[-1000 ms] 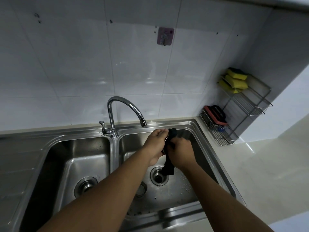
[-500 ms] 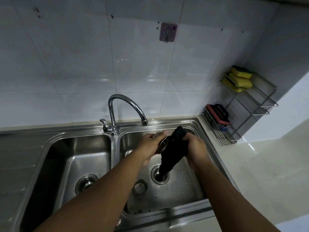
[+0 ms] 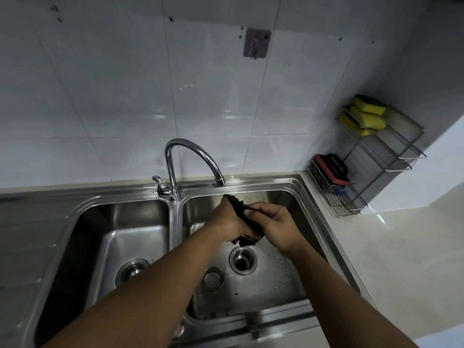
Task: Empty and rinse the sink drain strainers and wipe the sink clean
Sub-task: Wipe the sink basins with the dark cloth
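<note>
Over the right basin of the steel double sink (image 3: 251,183), my left hand (image 3: 229,222) and my right hand (image 3: 278,224) are pressed together around a black cloth (image 3: 240,209). A sliver of a metal drain strainer (image 3: 247,239) shows under my left hand, wrapped in the cloth. My right hand pinches the cloth against it. Below the hands the right basin's drain (image 3: 242,262) is open. A second round metal piece (image 3: 213,278) lies on the basin floor beside it. The left basin's drain (image 3: 133,270) has its fitting in place.
The chrome tap (image 3: 190,151) arches over the divider, its spout just behind my hands. A wire rack (image 3: 391,156) in the right corner holds yellow sponges (image 3: 366,116) and a red-and-black brush (image 3: 331,169). A hook (image 3: 256,42) is on the tiled wall. Pale counter (image 3: 401,247) lies to the right.
The cloth hung loose towards the drain half a second ago; now it is bunched between my hands around the strainer. My hands have closed together again.
</note>
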A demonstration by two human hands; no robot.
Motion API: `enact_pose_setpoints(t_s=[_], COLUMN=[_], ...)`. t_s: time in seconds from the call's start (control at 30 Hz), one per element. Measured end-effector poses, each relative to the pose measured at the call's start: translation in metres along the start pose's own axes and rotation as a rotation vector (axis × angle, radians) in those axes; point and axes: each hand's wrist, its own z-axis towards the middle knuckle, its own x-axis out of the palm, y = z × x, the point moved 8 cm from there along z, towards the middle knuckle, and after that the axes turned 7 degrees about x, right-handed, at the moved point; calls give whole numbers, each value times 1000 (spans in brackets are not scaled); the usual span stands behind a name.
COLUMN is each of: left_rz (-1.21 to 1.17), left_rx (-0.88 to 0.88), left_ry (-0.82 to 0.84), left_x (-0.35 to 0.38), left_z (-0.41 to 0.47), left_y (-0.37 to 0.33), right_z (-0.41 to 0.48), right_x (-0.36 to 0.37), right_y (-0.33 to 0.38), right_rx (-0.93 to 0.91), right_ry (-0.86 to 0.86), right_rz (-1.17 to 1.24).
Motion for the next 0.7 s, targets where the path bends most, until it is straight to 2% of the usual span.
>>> enact_pose_setpoints(t_s=[0.13, 0.2, 0.3, 0.4, 0.57, 0.63, 0.7], left_rz=[144, 123, 238, 359, 526, 526, 513], left_rx=[17, 36, 80, 162, 232, 265, 289], left_ry=[-38, 18, 22, -18, -73, -93, -64], left_x=[-2, 4, 8, 8, 11, 10, 12], left_z=[-3, -4, -5, -6, -8, -10, -9], left_y=[-6, -14, -25, -32, -42, -44, -44], right_z=[5, 10, 15, 17, 20, 19, 18], right_x=[-1, -4, -7, -7, -18, -26, -25], right_y=[0, -5, -14, -20, -22, -24, -32], right_rx=[13, 66, 179, 304, 339, 357, 423], right_ry=[24, -15, -42, -28, -135, -218, -211], right_rz=[-62, -92, -113, -85, -42, -10, 78])
